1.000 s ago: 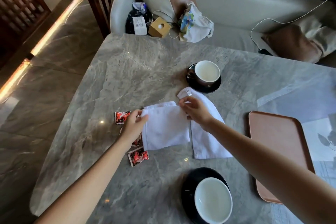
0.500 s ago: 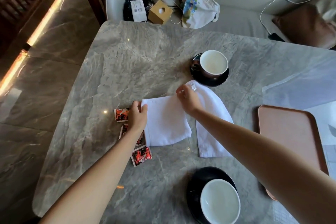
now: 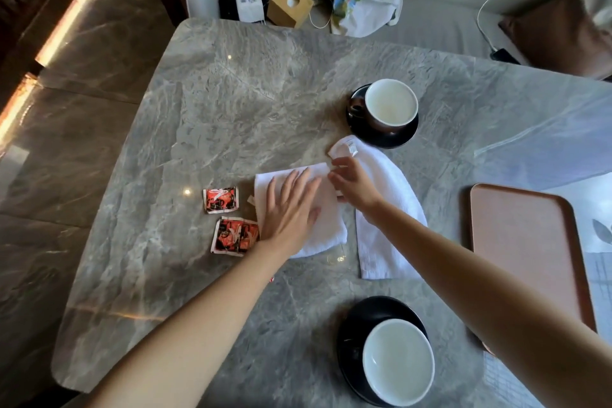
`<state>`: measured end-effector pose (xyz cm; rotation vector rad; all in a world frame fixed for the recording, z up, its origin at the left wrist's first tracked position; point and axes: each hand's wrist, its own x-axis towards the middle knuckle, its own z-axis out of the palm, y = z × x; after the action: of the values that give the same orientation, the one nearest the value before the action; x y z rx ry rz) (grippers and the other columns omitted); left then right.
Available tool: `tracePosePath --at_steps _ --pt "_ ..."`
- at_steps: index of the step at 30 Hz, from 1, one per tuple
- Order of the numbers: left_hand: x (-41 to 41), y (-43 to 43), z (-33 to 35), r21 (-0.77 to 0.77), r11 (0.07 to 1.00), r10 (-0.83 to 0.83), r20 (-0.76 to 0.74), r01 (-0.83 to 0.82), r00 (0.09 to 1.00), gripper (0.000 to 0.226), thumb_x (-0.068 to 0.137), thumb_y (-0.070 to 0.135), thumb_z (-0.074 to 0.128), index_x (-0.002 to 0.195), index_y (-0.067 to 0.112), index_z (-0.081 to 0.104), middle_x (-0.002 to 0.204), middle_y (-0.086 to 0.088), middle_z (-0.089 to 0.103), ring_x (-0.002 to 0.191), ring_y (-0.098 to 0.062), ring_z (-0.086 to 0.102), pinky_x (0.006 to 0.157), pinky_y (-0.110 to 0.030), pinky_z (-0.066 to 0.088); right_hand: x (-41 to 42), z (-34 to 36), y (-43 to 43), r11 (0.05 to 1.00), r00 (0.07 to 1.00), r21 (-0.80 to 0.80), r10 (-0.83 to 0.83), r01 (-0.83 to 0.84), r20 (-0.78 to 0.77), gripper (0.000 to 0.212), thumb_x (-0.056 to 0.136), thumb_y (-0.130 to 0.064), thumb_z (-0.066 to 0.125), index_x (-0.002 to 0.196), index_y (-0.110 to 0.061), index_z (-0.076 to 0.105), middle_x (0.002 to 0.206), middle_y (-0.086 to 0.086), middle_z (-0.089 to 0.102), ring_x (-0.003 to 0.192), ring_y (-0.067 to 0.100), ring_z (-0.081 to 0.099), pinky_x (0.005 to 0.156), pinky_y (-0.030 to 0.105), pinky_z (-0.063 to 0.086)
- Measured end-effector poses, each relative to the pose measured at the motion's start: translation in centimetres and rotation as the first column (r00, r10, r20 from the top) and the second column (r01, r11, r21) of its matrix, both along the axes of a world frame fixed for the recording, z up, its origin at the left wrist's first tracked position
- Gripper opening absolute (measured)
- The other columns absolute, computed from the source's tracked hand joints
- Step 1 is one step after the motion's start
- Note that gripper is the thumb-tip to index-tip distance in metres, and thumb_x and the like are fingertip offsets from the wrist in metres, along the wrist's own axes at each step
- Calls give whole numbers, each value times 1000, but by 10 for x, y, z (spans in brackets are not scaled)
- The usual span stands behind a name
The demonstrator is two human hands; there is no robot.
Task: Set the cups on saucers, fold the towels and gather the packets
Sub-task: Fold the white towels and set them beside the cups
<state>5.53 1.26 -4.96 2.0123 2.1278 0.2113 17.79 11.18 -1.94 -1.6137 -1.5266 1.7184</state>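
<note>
A: Where are the hands rn?
B: Left hand (image 3: 291, 209) lies flat on the small folded white towel (image 3: 326, 228) mid-table, fingers spread and released, gripping nothing. Right hand (image 3: 356, 184) is at that towel's far right corner, fingertips pinching the cloth edge.
A: 2nd towel?
B: Long folded white towel (image 3: 387, 209) just right of the first, partly under the right wrist, tag end near the far saucer (image 3: 381, 137).
A: Cups?
B: Far cup (image 3: 390, 106) sits on its dark saucer; near cup (image 3: 397, 361) on the near saucer (image 3: 351, 334) (both look empty).
A: Packets?
B: Two red packets (image 3: 221, 199) (image 3: 235, 236) on the grey marble table (image 3: 205, 103), left of the small towel; lower one touches the left wrist area. Pink tray (image 3: 526, 248) at the right edge, well apart
</note>
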Motion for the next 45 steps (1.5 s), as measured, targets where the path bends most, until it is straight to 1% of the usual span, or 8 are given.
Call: tracePosePath --at_steps 5,15,22,27,31,34,38,45 --pt "10 -3 -26 -194 977 75 -56 -84 996 60 93 52 16 140 40 -19 158 11 -13 146 -17 -14 114 -54 -9 18 5 -20 985 999 -171 38 -40 -15 36 95 -15 53 128 -13 39 107 1 52 85 9 55 55 23 50" --pt "12 -5 -23 -154 982 107 -45 -113 993 63 91 59 14 147 37 -7 159 9 -12 146 -20 -14 116 -56 -5 59 1 -42 908 878 -114 419 -404 230 36 78 0 71 110 -4 55 75 3 61 73 19 59 78 38 53" --pt "12 -5 -26 -135 985 100 -76 -110 992 62 92 57 15 147 37 -4 160 7 -5 147 -21 -8 115 -58 -2 55 -3 -51 779 704 86 505 -621 499 24 71 -9 73 70 -11 49 68 0 52 67 19 48 61 31 38" --pt "13 -5 -25 -127 987 91 -68 -99 994 62 93 56 18 148 35 -3 159 7 -9 147 -22 -9 114 -58 -4 62 3 -40 775 682 66 508 -629 526 26 80 0 53 103 -12 53 85 -1 62 81 20 59 69 30 49" --pt "10 -10 -24 -114 988 99 -71 -107 993 61 93 48 15 147 31 -9 152 8 -25 143 -16 -20 113 -56 -8 42 4 -38 690 752 446 219 -570 622 38 87 -12 51 125 -16 48 127 2 52 117 22 45 87 40 50" --pt "5 -19 -21 -67 988 135 -38 -137 990 61 95 42 21 147 28 -6 155 7 -15 144 -16 -14 115 -54 -3 11 -6 -45 547 666 453 287 -704 689 51 96 -14 40 146 -12 29 157 6 24 146 23 14 119 37 18" --pt "2 -22 -22 -95 970 226 32 -222 974 59 96 38 36 149 24 15 159 2 6 147 -21 4 116 -52 2 -9 -32 -53 505 573 365 354 -782 739 52 102 -17 25 151 -13 8 161 4 0 148 18 -10 118 33 -7" --pt "3 -24 -26 -106 959 263 -4 -262 965 67 93 43 25 148 6 12 157 -20 8 146 -32 9 117 -50 0 4 -54 -54 600 627 383 266 -702 732 70 98 -40 36 151 -8 4 160 10 -2 148 22 -4 119 36 1"
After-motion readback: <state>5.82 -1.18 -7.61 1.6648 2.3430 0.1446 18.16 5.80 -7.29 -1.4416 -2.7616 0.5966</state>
